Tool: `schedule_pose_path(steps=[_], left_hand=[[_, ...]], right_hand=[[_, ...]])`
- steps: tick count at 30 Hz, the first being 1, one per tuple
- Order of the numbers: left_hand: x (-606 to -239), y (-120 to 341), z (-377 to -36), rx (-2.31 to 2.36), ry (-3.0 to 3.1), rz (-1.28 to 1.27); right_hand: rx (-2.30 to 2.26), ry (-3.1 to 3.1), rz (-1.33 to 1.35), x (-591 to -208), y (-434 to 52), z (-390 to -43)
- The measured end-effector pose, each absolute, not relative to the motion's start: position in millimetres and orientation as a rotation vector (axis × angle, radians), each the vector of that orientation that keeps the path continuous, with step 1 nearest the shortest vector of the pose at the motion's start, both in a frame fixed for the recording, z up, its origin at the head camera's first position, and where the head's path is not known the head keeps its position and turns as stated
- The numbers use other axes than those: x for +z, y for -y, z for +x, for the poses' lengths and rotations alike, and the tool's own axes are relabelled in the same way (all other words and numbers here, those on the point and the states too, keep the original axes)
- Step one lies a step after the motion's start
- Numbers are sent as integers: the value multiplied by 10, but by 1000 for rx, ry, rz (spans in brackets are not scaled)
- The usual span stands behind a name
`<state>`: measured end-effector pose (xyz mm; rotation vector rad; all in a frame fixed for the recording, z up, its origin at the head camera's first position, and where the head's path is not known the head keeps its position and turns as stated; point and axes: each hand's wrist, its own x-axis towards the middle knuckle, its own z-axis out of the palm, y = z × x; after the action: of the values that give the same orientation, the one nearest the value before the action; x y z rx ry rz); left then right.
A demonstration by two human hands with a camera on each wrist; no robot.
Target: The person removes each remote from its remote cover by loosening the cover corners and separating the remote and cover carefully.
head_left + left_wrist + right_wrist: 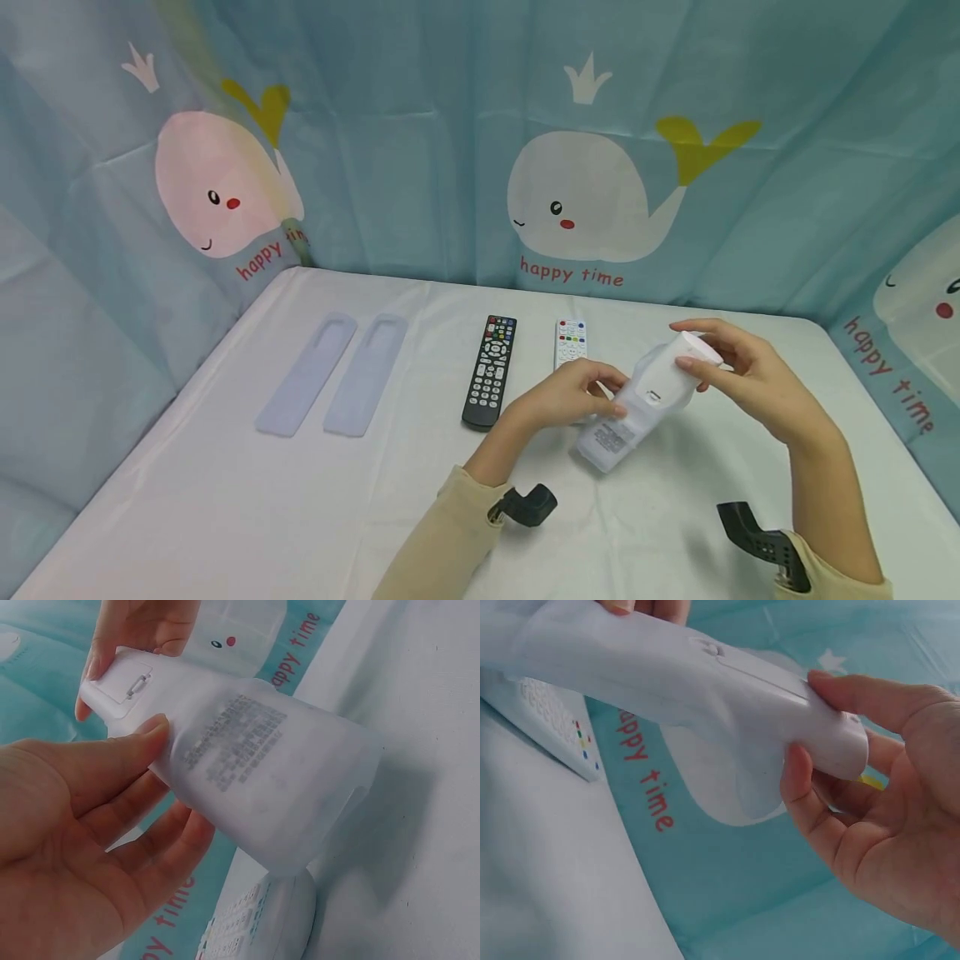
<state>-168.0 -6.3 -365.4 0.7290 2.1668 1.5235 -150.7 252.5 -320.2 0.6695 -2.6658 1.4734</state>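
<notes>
Holding a white remote (663, 379) half inside a translucent silicone sleeve (611, 433), both hands lift it above the worktop (225, 500), right of centre. Left hand (573, 396) pinches the sleeve's open edge; right hand (742, 375) grips the remote's far end (label side up). Another white remote (571, 342) lies just behind, a black remote (490, 371) and two spare sleeves (333, 375) farther left; near worktop stays bare.

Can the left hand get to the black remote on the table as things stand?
Probably not right away. The path looks free: the black remote lies just left of the left hand with only bare tablecloth between. But that hand grips the sleeved white remote, so it must let go first.
</notes>
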Motion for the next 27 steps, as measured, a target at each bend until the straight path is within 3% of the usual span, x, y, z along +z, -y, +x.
schedule_pose_path(steps=[27], left_hand=[[-3667,274,-1692,1492,-2324,745]], right_hand=[[1628,2533,516,-3296,-2524,-1461]])
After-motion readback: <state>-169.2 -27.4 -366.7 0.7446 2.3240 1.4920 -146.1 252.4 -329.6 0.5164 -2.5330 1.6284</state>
